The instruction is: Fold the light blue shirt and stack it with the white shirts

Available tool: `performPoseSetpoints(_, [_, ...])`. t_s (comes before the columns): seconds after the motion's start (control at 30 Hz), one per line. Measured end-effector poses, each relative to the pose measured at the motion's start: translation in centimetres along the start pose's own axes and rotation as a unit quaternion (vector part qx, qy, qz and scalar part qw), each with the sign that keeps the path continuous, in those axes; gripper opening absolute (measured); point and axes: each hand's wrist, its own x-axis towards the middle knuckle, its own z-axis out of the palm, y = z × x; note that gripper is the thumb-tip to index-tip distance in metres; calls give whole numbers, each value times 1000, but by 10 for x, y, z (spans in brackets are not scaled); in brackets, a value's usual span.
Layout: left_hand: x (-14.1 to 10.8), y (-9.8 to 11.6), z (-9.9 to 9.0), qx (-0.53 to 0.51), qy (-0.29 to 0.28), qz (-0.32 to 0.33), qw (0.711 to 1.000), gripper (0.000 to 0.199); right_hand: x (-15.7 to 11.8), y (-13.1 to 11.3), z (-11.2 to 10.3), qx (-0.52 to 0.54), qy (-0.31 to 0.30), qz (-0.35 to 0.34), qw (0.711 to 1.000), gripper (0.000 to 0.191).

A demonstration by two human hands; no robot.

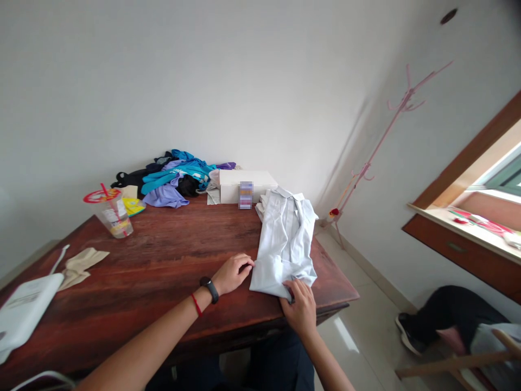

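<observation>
A pale grey-white collared shirt (285,233) lies on the dark red wooden table (191,239), its collar pointing away from me and its sides narrowed in. The lower part is folded up over the front. My left hand (233,274), with a black band and a red cord on its wrist, pinches the shirt's left edge near the fold. At the near edge of the folded part, my right hand (300,307) grips the cloth between thumb and fingers. Part of that grip is hidden by the hand itself.
Behind the shirt stands a white box (248,179). A heap of clothes (179,174) lies at the back left, near a plastic cup (116,217) with a red straw. A white device (30,307) and a beige cloth (81,266) are at left. A pink coat rack (368,157) stands right.
</observation>
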Motion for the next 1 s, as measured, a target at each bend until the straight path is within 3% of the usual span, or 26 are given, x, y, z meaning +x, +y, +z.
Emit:
performPoseSetpoints(0.33, [-2,5,-2,0,1,5,1000,18,5,-5,-3,22,-15,38,999,23])
performPoseSetpoints(0.53, [-4,13,-7,1,-3,24,1000,23,6,-7,-8,93,-52,41,993,19])
performPoseSetpoints(0.73, [-5,11,-6,9,-2,21,1000,23,-11,-16,-16,115,-72,17,991,29])
performPoseSetpoints(0.87, [-6,11,-8,1,7,5,1000,24,-27,-17,-16,114,-44,11,992,30])
performPoseSetpoints(1.0, [-5,10,-10,-22,7,-18,1000,26,-38,-11,-10,111,-26,-38,993,38])
